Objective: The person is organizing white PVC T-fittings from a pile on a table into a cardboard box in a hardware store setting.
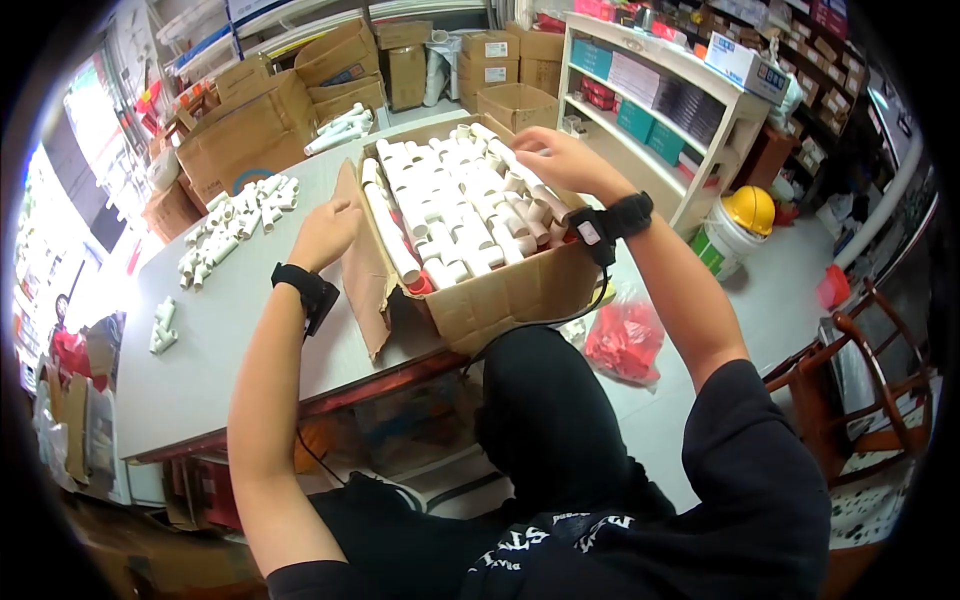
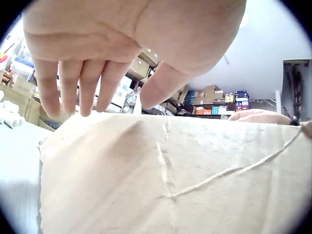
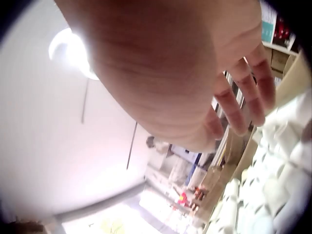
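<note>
Box (image 1: pixel 500 302) of white tubes (image 1: pixel 450 205) in my view, left hand (image 1: pixel 328 232) by its flap (image 1: pixel 362 278), right hand (image 1: pixel 562 160) at its right side, both loosely uncurled

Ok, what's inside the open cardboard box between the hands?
The box holds closely packed white tubular pieces, with something red showing at the near left corner. Whatever lies beneath the top pieces is covered; the bottom cannot be seen.

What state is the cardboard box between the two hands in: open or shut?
Open: white tube pieces show inside the cardboard box, and a flap hangs outward near the left hand.
</note>
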The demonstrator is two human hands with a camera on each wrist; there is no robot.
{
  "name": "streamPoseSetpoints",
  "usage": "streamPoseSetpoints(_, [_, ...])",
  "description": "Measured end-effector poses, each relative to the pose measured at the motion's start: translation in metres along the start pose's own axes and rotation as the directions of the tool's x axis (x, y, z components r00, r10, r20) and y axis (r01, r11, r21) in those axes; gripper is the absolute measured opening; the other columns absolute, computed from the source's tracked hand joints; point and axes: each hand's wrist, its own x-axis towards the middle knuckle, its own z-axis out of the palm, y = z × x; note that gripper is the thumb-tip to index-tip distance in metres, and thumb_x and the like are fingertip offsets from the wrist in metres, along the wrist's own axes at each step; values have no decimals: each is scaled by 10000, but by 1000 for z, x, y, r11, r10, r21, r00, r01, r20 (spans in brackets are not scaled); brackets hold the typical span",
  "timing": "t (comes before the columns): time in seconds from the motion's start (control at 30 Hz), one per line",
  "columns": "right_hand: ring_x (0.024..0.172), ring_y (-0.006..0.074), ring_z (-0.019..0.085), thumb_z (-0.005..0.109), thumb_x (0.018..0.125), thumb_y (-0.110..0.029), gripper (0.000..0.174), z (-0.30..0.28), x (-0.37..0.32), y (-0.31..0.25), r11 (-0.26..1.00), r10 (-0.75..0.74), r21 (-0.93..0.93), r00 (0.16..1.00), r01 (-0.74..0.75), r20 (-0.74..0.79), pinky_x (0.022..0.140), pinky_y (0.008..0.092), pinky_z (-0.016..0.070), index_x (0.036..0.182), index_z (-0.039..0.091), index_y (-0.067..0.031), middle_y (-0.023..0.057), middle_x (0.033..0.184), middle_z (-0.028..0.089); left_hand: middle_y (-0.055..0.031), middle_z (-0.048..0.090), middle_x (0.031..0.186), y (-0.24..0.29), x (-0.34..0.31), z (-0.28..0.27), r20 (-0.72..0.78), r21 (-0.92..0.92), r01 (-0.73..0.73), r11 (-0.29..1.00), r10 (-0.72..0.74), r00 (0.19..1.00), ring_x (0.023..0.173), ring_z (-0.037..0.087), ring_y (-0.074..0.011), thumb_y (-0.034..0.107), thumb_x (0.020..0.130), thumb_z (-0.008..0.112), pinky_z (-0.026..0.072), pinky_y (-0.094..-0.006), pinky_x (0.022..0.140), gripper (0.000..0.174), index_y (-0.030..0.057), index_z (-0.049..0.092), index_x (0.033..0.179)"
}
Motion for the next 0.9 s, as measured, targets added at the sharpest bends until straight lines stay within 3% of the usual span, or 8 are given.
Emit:
streamPoseSetpoints(0.07, [938, 202, 597, 553, 886, -283, 344, -16, -9, 23, 987, 72, -145, 997, -75, -24, 820, 321, 472, 1115, 601, -32, 119, 1054, 642, -254, 614, 1064, 3, -4, 1, 43, -22, -17, 1000, 18, 999, 1032, 579, -364, 332, 852, 498, 428, -376, 914, 461, -52, 600, 1086])
streamPoseSetpoints(0.13, [940, 182, 600, 537, 894, -310, 387, -20, -7, 85, 956, 139, -262, 990, -130, 16, 796, 308, 482, 1135, 595, -13, 111, 1056, 642, -252, 627, 999, 11, -4, 1, 101, -42, 20, 999, -15, 995, 960, 603, -360, 333, 851, 505, 450, -389, 855, 426, -21, 616, 1060])
streamPoseSetpoints(0.17, [952, 159, 599, 522, 908, -352, 444, -26, -17, 64, 915, 341, -263, 934, -305, 106, 764, 287, 493, 1181, 571, -5, 87, 1060, 636, -248, 627, 958, 9, -3, 3, 82, -44, 1, 999, 3, 997, 913, 605, -354, 329, 852, 508, 452, -391, 823, 407, -13, 616, 1045])
streamPoseSetpoints(0.2, [951, 144, 595, 486, 933, -385, 458, -26, -23, 67, 923, 385, -80, 902, -377, 196, 743, 275, 501, 1206, 562, -25, 60, 1071, 623, -244, 626, 918, 6, -2, 7, 63, -45, -17, 999, 20, 998, 866, 607, -349, 325, 853, 510, 454, -393, 790, 389, -5, 616, 1030])
streamPoseSetpoints(0.27, [1006, 196, 603, 418, 941, -387, 459, -23, -33, 58, 904, 389, 84, 887, -420, 251, 827, 322, 499, 1244, 554, -70, 84, 1149, 611, -234, 624, 852, 1, 0, 12, 38, -80, -52, 995, 55, 998, 795, 605, -337, 315, 857, 514, 456, -391, 743, 358, 2, 615, 998])
streamPoseSetpoints(0.43, [1067, 189, 576, 438, 946, -410, 461, -20, -36, 49, 893, 400, 114, 883, -436, 246, 870, 341, 491, 1295, 525, -121, 75, 1200, 586, -205, 616, 794, 2, 1, 16, 39, -151, -57, 987, 63, 997, 729, 583, -314, 292, 871, 506, 449, -371, 706, 320, 1, 608, 958])
streamPoseSetpoints(0.73, [1043, 180, 581, 457, 941, -423, 480, -20, -33, 58, 882, 424, 82, 857, -464, 292, 871, 341, 490, 1339, 485, -157, 72, 1195, 586, -203, 638, 943, 11, -7, 17, -16, -202, -75, 976, 74, 997, 871, 603, -277, 325, 856, 549, 445, -336, 804, 397, -26, 595, 1035])
streamPoseSetpoints(0.9, [1013, 167, 578, 472, 930, -450, 495, -23, -33, 55, 904, 371, 87, 871, -418, 321, 856, 318, 483, 1346, 481, -181, 71, 1182, 592, -226, 627, 986, 6, 2, 14, 89, -250, -116, 961, 142, 986, 914, 601, -273, 325, 845, 564, 436, -333, 838, 454, -52, 577, 1098])
